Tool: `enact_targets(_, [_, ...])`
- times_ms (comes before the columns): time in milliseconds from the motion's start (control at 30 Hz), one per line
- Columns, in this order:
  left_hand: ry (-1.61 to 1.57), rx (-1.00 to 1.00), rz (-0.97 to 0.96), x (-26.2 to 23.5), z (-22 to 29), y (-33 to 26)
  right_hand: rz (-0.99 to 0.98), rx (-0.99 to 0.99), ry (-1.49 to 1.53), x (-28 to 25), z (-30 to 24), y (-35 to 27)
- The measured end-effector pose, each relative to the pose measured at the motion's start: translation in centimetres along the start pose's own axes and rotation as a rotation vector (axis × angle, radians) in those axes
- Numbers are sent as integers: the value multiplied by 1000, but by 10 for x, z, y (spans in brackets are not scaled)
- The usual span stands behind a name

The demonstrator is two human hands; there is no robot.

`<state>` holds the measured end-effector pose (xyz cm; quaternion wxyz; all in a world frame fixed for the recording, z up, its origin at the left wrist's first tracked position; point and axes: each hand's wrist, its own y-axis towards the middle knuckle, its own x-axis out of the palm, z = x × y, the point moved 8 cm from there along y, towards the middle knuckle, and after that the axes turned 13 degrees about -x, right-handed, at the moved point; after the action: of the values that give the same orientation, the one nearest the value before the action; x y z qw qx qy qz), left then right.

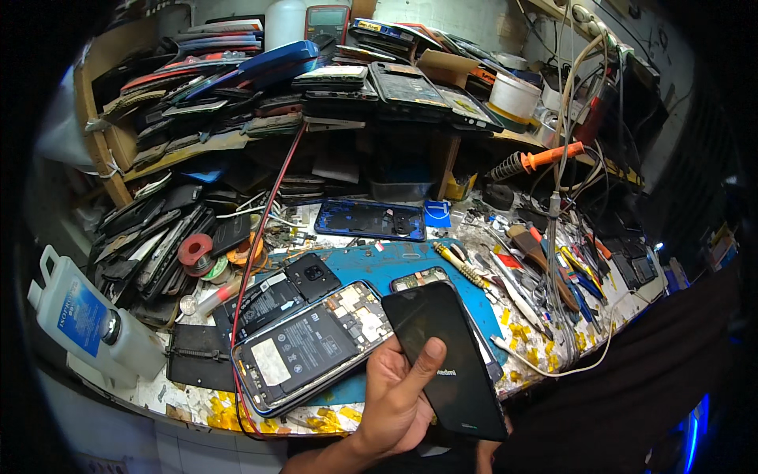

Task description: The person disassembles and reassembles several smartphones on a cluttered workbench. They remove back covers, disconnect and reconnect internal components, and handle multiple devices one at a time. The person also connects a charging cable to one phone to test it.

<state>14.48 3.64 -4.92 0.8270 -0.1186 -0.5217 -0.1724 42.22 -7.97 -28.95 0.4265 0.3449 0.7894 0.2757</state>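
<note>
My left hand (pixel 400 393) grips a black smartphone (pixel 454 355) by its left edge, thumb laid over the front and fingers behind. The phone's screen is dark with a small lit logo, and it tilts to the left at the top. My right hand (pixel 485 453) shows only as a sliver past the phone's lower right end; its fingers are hidden. Left of the held phone lies an opened phone (pixel 312 347) with its battery and circuit board bare. Behind that is another opened phone (pixel 276 299) with a dark battery. A further phone (pixel 420 278) lies partly covered by the held one.
A blue work mat (pixel 363 257) lies under the phones. At left stand a white plastic bottle (pixel 95 324) and solder spools (pixel 196 251). Pliers and tweezers (pixel 572 272) crowd the right, below an orange-handled soldering iron (pixel 545 156). A red cable (pixel 272 193) crosses the bench; phone parts fill the shelf (pixel 181 162).
</note>
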Motion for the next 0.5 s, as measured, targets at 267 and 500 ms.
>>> enact_targets(267, [107,-46,0,-1,-3,0,-319,626,274,74,-17,-78])
enact_targets(500, [71,-25,-15,-2,-3,1,-479,555,540,136,-120,-53])
